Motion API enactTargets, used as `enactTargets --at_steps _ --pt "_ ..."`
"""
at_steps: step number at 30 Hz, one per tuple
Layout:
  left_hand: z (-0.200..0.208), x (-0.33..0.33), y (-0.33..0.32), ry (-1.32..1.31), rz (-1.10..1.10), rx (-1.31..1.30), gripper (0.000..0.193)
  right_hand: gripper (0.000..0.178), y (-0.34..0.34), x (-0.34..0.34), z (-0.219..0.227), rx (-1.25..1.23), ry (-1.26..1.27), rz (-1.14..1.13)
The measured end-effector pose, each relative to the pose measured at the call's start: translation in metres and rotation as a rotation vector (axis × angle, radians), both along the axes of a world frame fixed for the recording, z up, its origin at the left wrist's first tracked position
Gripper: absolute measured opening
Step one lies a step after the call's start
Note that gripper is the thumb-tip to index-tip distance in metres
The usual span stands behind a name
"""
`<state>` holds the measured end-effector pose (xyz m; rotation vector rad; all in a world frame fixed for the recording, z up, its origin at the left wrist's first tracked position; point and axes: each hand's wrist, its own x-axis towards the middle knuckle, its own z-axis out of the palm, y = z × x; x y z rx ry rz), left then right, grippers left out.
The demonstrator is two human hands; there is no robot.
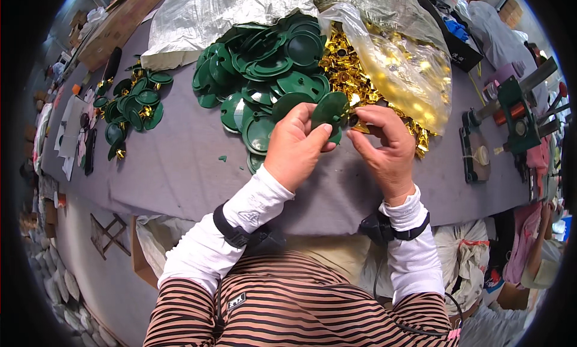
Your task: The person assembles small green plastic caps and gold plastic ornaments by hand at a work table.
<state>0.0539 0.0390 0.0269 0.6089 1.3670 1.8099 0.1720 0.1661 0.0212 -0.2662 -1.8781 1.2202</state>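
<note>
My left hand [293,150] is closed on a round green plastic disc [330,109], thumb in front and fingers behind, holding it tilted up over the table. Just to its right, my right hand [387,152] pinches a small shiny gold piece [361,128] between thumb and fingertips, close to the disc's edge; the fingers partly hide it. Beyond my left hand lies a large heap of green discs [259,133], some with slots and small raised posts. A heap of small gold pieces [338,64] spills from a clear plastic bag [415,73] beyond my right hand.
At the left lie several green discs with gold pieces [137,100]. A green metal hand press [518,121] stands at the right, near a black box [448,31]. Silvery sheeting [228,16] covers the far side of the grey-covered table [186,167]. A cardboard box [114,31] sits far left.
</note>
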Motion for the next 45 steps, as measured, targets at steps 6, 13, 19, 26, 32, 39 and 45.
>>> enactTargets --at_steps 6,13,19,26,32,39,45 --pt "-0.011 0.018 0.007 0.531 0.078 -0.098 0.027 0.030 0.004 0.001 0.001 0.450 -0.088 -0.118" --pt "-0.013 0.025 0.004 0.542 0.157 0.004 0.026 0.026 -0.002 0.003 -0.001 0.092 -0.127 -0.100" --pt "-0.002 0.022 -0.001 0.652 0.113 -0.112 0.025 0.025 0.005 0.001 -0.008 0.467 -0.042 -0.107" --pt "0.001 0.021 -0.002 0.611 0.093 -0.059 0.024 0.024 0.000 0.004 -0.005 0.114 -0.062 -0.027" --pt "-0.001 0.019 -0.006 1.105 0.165 0.023 0.037 0.020 -0.008 0.007 -0.001 -0.095 -0.137 0.045" --pt "-0.014 0.007 -0.019 1.159 0.185 0.002 0.032 0.014 -0.011 -0.003 -0.017 -0.687 -0.180 0.338" --pt "0.018 -0.088 -0.096 0.899 0.543 -0.198 0.019 0.031 0.030 0.024 0.009 0.268 -0.425 -0.335"
